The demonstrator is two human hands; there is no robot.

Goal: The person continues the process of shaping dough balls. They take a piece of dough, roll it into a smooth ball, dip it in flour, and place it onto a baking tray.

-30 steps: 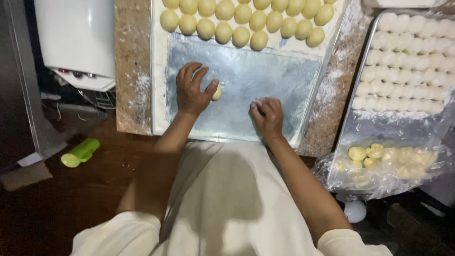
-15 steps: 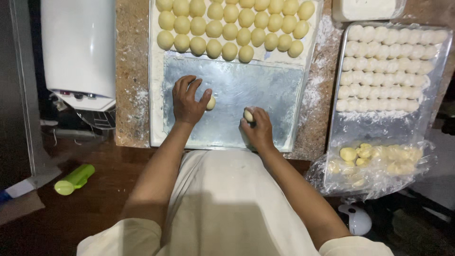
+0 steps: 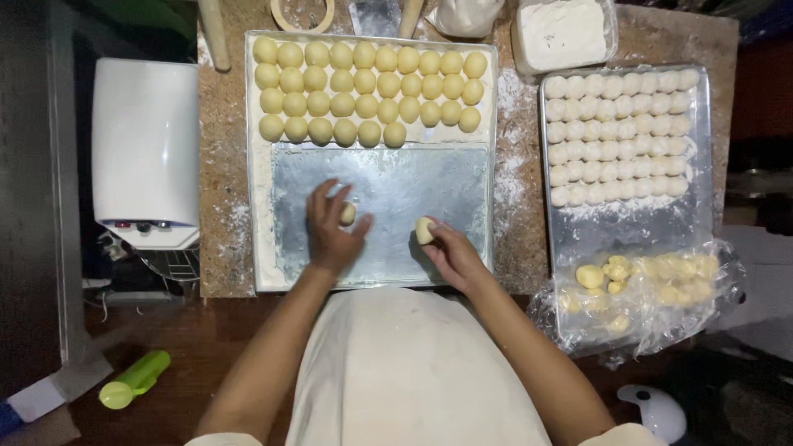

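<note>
Metal tray (image 3: 388,186) | floury stone counter (image 3: 516,206) | dark wood floor (image 3: 206,339)

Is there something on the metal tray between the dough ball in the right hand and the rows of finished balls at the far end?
Nothing visible. The right hand holds a dough ball over bare tray, which runs clear up to the rows of balls. The left hand with its own ball sits off to the side.

Two hands shaping dough balls on a metal tray

The left hand (image 3: 332,231) covers one dough ball (image 3: 348,214); the right hand (image 3: 453,254) pinches another (image 3: 424,230), apparently lifted, on the floured tray (image 3: 388,256) below yellow rows (image 3: 368,91).
</note>
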